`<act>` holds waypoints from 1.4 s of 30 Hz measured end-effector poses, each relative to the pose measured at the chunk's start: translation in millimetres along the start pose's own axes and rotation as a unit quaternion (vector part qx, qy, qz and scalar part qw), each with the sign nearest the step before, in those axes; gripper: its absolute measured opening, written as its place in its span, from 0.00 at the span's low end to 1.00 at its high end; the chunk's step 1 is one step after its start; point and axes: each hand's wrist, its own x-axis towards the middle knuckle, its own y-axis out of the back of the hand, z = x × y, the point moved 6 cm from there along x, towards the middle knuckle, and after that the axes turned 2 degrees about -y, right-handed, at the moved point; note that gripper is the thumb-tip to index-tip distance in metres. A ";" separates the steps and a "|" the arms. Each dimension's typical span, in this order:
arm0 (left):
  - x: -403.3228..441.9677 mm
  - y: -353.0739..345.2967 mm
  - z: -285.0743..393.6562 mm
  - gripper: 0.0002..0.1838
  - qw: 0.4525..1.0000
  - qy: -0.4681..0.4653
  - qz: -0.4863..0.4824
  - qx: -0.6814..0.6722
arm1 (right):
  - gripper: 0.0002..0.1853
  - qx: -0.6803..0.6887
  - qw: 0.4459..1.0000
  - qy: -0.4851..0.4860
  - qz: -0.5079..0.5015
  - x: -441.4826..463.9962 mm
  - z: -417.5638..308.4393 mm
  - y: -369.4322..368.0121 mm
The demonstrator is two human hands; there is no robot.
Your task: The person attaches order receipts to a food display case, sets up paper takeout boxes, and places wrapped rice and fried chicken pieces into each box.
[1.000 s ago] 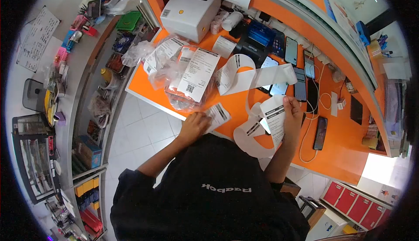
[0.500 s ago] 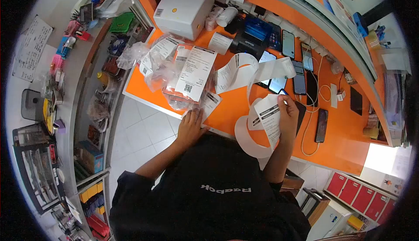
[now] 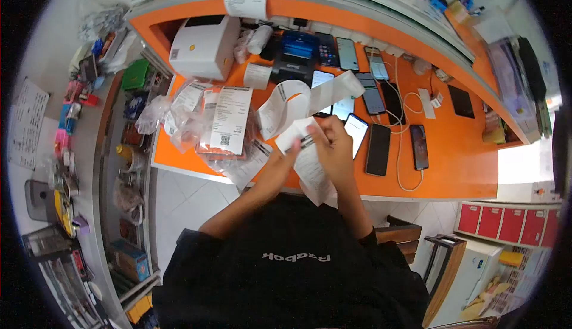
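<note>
Pinching a strip [image 3: 310, 169] near the front edge of the desk [image 3: 456, 171], the left hand [image 3: 280, 165] and right hand [image 3: 336, 152] both looked narrowly closed. An uneven tug might have torn it crooked. Phones [image 3: 378, 151] and a printer [image 3: 202, 50] crowded the orange desk, with tiled floor [image 3: 182, 193] below and red lockers [image 3: 511, 224] at right.

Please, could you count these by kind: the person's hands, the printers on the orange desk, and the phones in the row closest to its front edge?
Hands: 2 (left hand, right hand, both on the paper)
Printers: 2 (white printer, black printer)
Front-row phones: 3 (bright-screen phone, dark phone, cabled phone)
Total: 7
</note>
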 end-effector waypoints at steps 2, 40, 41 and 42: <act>17.5 -2.6 19.6 0.26 0.983 -0.019 0.126 -0.129 | 0.14 -0.042 0.996 0.038 -0.063 -3.5 -5.6 2.3; 29.5 -57.0 48.3 0.32 0.994 0.022 -0.110 -0.014 | 0.13 0.096 0.986 -0.116 -0.068 -28.0 -0.5 60.3; 32.9 -51.7 44.8 0.27 0.993 0.093 -0.055 -0.053 | 0.12 0.109 0.987 -0.099 -0.071 -26.6 -0.3 56.8; 35.6 -51.2 53.5 0.26 0.991 0.073 -0.054 -0.098 | 0.12 0.110 0.985 -0.112 -0.074 -28.1 1.2 55.6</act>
